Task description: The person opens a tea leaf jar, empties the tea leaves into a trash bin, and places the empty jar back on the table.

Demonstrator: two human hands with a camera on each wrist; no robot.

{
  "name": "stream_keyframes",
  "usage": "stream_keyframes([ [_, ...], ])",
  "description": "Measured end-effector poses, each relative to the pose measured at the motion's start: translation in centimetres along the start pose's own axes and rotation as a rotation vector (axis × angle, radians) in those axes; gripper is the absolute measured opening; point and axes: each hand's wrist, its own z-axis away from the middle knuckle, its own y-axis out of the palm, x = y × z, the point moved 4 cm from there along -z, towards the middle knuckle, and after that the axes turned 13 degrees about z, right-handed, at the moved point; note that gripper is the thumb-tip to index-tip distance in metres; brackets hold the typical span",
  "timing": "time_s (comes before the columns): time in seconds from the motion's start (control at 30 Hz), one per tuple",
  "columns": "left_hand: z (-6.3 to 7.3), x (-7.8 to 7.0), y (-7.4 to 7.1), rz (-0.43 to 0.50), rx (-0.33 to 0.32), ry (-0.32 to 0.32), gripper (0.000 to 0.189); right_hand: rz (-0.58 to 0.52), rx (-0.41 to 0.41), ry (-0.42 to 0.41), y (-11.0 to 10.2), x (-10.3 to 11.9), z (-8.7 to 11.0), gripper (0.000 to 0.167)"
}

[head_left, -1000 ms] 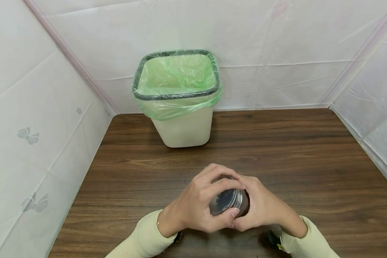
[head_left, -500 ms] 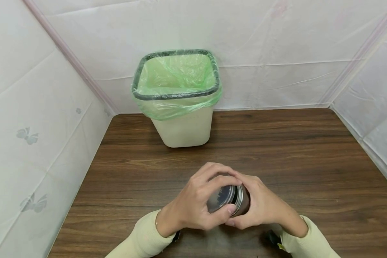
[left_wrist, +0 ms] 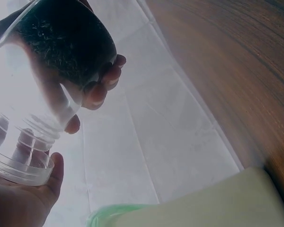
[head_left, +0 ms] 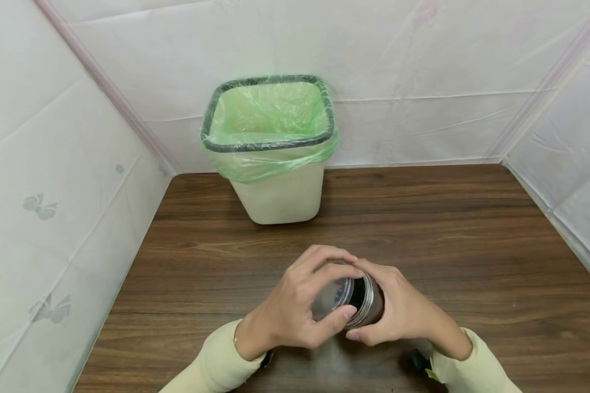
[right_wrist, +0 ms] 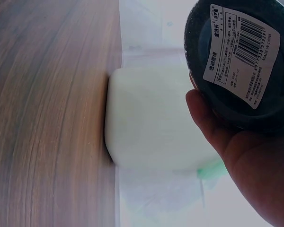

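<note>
A clear plastic jar (head_left: 377, 305) with dark, stringy-looking contents is tilted over the table, its threaded neck facing left. My right hand (head_left: 404, 312) grips the jar around its body. In the right wrist view the jar's base (right_wrist: 213, 101) shows, with a white barcode label (right_wrist: 246, 52) on it. My left hand (head_left: 295, 305) pinches a clear round lid (left_wrist: 35, 170) between thumb and fingers. The lid stands a little apart from the threaded neck (left_wrist: 42, 127), as the left wrist view shows. The fingers partly hide both pieces in the head view.
Behind the hands stands a pale bin (head_left: 285, 196) with a dark rim and a green bag (head_left: 270, 169) lining it. White sheeting (head_left: 423, 82) walls in the brown wooden table (head_left: 447, 229) at the back and sides.
The lid has come away from the jar: the left hand has shifted slightly left with it, and the gap to the neck has widened. The right hand keeps its grip on the jar.
</note>
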Motion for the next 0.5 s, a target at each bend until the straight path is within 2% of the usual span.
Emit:
stream_keyframes([
  [0.5,0.17,0.04,-0.35,0.017,-0.039,0.009,0.035,0.020,0.008,0.055,-0.60,-0.43,0.33,0.084],
])
